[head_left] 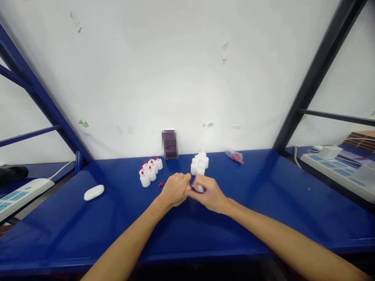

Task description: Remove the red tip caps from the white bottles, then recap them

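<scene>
My left hand (176, 190) and my right hand (211, 194) meet over the middle of the table, fingertips close together and blurred by motion. Between the right thumb and fingers shows part of a small white bottle (200, 189). The left fingers are curled closed; whatever they pinch is hidden. Left of my hands stand several small white bottles with red tips (151, 171). Just beyond my right hand is a cluster of white bottles (200, 162) with no red tips visible. Loose red caps (160, 184) lie beside my left hand.
A clear plastic bag with red pieces (235, 157) lies at the back right. Against the wall leans a dark, pixelated rectangular object (170, 144). A white oval case (94, 192) rests on the blue table (117, 222) at left. Metal frame posts (310, 78) flank the table.
</scene>
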`<state>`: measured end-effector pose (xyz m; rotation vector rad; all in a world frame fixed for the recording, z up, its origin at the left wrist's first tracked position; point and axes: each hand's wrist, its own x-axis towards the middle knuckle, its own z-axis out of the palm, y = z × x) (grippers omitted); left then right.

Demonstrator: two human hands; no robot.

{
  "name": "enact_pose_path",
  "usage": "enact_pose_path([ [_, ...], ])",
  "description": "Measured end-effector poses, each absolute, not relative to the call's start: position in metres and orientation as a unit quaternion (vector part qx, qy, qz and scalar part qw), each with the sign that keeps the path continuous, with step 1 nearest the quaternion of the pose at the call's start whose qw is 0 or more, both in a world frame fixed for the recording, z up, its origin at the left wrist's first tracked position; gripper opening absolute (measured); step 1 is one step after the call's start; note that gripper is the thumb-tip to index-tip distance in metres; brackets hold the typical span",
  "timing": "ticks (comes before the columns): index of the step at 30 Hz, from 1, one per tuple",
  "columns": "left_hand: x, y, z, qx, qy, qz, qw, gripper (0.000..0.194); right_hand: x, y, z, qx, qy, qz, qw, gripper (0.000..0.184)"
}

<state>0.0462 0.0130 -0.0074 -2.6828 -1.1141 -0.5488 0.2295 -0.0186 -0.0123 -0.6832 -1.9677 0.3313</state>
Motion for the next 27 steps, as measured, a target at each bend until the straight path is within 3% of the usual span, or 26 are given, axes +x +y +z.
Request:
enact_pose_path([
  [3, 0.031, 0.016, 0.001, -0.842, -0.482, -0.233, 0.071, 0.022, 0.242, -0.016, -0.011, -0.320, -0.803, 0.065, 0.499, 0.034],
  [7, 0.015, 0.018, 0.010, -0.825, -0.498, -0.262, 0.053, 0.026, 0.255, -0.009, -0.007, -0.360, -0.848, 0.067, 0.383, 0.010],
  [10, 0.015, 0.019, 0.009, -0.851, -0.456, -0.252, 0.069, 0.033, 0.256, -0.003, -0.013, -0.353, -0.877, 0.081, 0.315, 0.020],
  [13, 0.017, 0.022, 0.002, -0.868, -0.435, -0.230, 0.066, 0.035, 0.254, 0.001, -0.020, -0.354, -0.888, 0.082, 0.280, 0.020],
  [19, 0.012, 0.027, -0.016, -0.873, -0.448, -0.188, 0.035, 0.038, 0.255, 0.008, -0.024, -0.403, -0.876, 0.064, 0.259, 0.013],
  [27, 0.017, 0.022, -0.013, -0.887, -0.427, -0.177, -0.007, 0.035, 0.260, 0.014, -0.028, -0.425, -0.865, 0.036, 0.265, 0.026],
])
